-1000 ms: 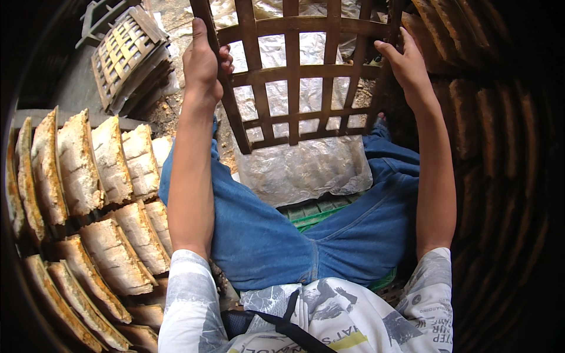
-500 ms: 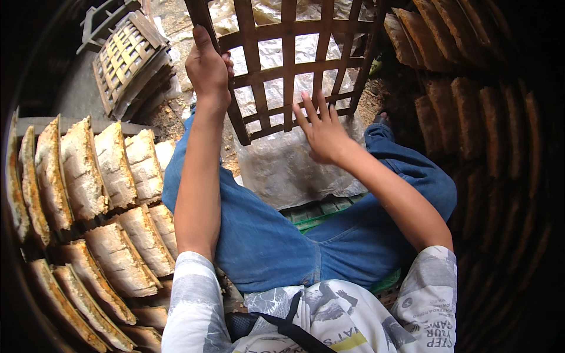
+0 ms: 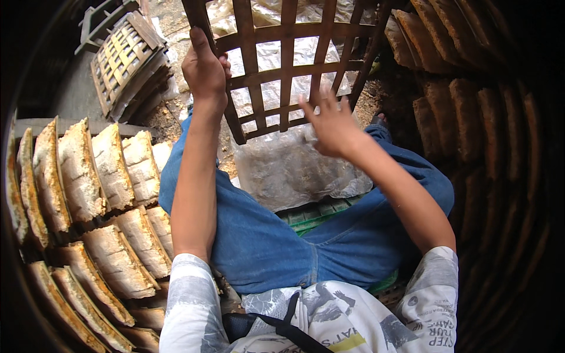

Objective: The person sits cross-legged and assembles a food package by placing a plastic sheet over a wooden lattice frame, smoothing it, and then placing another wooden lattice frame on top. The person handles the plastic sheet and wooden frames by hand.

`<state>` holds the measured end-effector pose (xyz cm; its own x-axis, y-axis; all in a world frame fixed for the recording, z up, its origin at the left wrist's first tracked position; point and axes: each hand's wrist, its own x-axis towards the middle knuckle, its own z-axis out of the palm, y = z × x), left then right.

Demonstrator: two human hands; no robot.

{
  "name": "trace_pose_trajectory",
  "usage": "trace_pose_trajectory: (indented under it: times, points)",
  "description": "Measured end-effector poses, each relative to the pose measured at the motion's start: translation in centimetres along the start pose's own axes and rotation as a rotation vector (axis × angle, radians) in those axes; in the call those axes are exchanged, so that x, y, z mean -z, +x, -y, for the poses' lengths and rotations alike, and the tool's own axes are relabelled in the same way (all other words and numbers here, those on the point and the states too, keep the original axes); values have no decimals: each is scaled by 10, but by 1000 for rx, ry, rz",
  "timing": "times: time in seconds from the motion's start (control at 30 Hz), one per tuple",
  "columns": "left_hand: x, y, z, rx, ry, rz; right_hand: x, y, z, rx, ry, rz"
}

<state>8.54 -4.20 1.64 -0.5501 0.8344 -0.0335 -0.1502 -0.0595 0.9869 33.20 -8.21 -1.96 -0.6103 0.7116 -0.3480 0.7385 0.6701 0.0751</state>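
Observation:
A woven slat rack (image 3: 286, 53), dark brown with a thick frame and open square gaps, is held up tilted in front of me. My left hand (image 3: 204, 69) is closed around its left frame bar, thumb pointing up along it. Close to the rack's lower right part is my right hand (image 3: 335, 126), fingers spread and slightly blurred, holding nothing. Whether its fingertips touch the slats I cannot tell. Below the rack, a clear plastic sheet (image 3: 294, 176) lies between my legs, wrinkled, over a green slatted base (image 3: 315, 217).
Rows of whitish, crumbly-edged slabs (image 3: 80, 170) stand at my left. More slabs (image 3: 471, 117) stand in shadow at my right. At the far left, a stack of woven racks (image 3: 126, 62) leans beside a dark frame (image 3: 97, 26). Brown crumbs litter the floor (image 3: 170, 126).
My right hand has shifted a little to the right and down, its fingers now blurred. The rack and my left hand have moved slightly left.

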Motion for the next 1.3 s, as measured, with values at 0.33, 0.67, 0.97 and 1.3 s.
trace_pose_trajectory:
  times: [0.33,0.67,0.97,1.3]
  points:
    - [2,0,2,-38,-3,56,71,3,-49,139,343,-688]
    - [5,-2,1,15,-8,25,32,-3,11,181,421,557]
    - [1,-2,-1,-51,-25,71,79,8,-37,101,298,-823]
    - [3,-6,-2,-39,-54,58,63,-8,-5,226,384,-34]
